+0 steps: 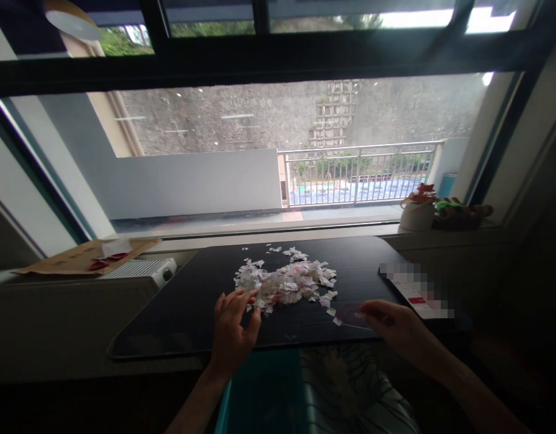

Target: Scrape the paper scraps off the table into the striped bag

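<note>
The left hand (pixel 235 325) spreads wide, fingertips on the paper scraps (pixel 287 280). The right hand (pixel 388 325) pinches a clear plastic bag (pixel 350 313). Best rake gently rightward.

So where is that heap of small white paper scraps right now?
The heap of small white paper scraps lies mid-table on the black tabletop, touching the left hand.

Matt dark tabletop (pixel 191 313), paper scraps (pixel 287 282), clear plastic bag (pixel 350 314)

Paper scraps (pixel 289 280) lie on the table (pixel 178 313), before the window (pixel 259 132).
</note>
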The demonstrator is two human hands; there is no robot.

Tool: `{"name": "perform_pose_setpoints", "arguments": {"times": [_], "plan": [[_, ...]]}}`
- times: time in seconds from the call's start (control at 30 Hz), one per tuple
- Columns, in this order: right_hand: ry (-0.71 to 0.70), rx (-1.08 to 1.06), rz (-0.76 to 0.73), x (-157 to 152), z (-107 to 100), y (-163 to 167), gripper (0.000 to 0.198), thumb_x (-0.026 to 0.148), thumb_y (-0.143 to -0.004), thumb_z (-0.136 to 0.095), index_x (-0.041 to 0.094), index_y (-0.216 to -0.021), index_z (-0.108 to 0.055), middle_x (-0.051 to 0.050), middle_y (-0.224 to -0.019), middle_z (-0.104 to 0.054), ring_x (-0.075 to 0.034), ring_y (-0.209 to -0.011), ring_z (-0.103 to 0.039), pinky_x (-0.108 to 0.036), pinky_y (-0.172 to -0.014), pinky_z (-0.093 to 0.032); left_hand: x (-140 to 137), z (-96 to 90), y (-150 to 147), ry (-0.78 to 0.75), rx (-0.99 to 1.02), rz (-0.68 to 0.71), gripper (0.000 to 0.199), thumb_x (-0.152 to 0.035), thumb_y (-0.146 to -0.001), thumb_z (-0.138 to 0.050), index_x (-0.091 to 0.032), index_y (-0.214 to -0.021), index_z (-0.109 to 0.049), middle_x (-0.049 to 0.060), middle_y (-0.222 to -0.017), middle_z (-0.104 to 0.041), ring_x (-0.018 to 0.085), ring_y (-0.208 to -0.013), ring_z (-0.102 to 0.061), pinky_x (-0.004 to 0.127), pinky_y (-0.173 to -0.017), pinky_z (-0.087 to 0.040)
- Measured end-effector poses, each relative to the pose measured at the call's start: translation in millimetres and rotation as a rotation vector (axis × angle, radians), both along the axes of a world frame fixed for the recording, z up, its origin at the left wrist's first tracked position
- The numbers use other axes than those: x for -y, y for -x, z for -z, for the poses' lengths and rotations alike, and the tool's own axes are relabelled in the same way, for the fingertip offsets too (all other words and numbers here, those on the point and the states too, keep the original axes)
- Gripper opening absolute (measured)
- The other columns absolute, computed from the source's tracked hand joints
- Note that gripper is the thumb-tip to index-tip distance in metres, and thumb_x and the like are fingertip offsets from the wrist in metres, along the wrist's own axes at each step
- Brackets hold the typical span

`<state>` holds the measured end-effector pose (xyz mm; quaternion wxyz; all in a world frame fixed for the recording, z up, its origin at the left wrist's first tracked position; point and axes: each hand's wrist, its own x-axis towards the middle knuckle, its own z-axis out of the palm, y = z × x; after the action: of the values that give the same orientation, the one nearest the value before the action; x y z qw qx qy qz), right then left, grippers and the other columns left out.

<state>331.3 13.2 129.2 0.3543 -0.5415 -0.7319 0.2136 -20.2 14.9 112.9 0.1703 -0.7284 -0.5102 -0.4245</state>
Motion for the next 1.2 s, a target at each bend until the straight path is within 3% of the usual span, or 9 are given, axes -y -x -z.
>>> {"name": "perform_pose_setpoints", "arguments": {"times": [0.2, 0.73, 1.0, 1.2], "plan": [[0.02, -0.047, 0.038, -1, 1, -3, 0.026, 0.037, -0.083, -0.057, 0.021, -0.098, -0.072, -0.004, -0.093, -0.075, -0.02, -0.077, -0.066, -0.029, -0.071, -0.05, 0, -1.0, -2, 0.005, -0.001, -0.003, 0.026, -0.023, -0.087, -0.051, -0.022, -0.114, -0.054, 0.005, -0.095, -0.066, 0.027, -0.11, -0.053, 0.053, -0.104, -0.026], [0.18, -0.128, -0.089, 15, -12, 1, 0.023, 0.036, -0.08, -0.058, 0.019, -0.088, -0.071, -0.003, -0.082, -0.073, -0.019, -0.074, -0.065, -0.027, -0.066, -0.05, 1, -0.7, -2, 0.025, 0.009, -0.014, 0.025, -0.026, -0.088, -0.051, -0.022, -0.112, -0.056, 0.005, -0.096, -0.067, 0.027, -0.111, -0.054, 0.053, -0.106, -0.025], [0.037, -0.128, 0.034, -22, -9, 6, 0.028, 0.038, -0.076, -0.06, 0.017, -0.09, -0.072, -0.006, -0.085, -0.075, -0.021, -0.076, -0.067, -0.031, -0.071, -0.051, 2, -1.9, -2, 0.023, 0.006, -0.013, 0.026, -0.026, -0.088, -0.051, -0.022, -0.113, -0.056, 0.005, -0.096, -0.067, 0.027, -0.111, -0.054, 0.052, -0.105, -0.025], [0.139, -0.172, -0.077, -26, -7, 6, 0.023, 0.033, -0.074, -0.062, 0.017, -0.087, -0.073, -0.004, -0.084, -0.075, -0.02, -0.078, -0.068, -0.03, -0.072, -0.052, 2, -3.0, -3, 0.028, 0.012, -0.012, 0.027, -0.025, -0.087, -0.051, -0.021, -0.112, -0.057, 0.005, -0.096, -0.067, 0.027, -0.112, -0.054, 0.052, -0.106, -0.026]]}}
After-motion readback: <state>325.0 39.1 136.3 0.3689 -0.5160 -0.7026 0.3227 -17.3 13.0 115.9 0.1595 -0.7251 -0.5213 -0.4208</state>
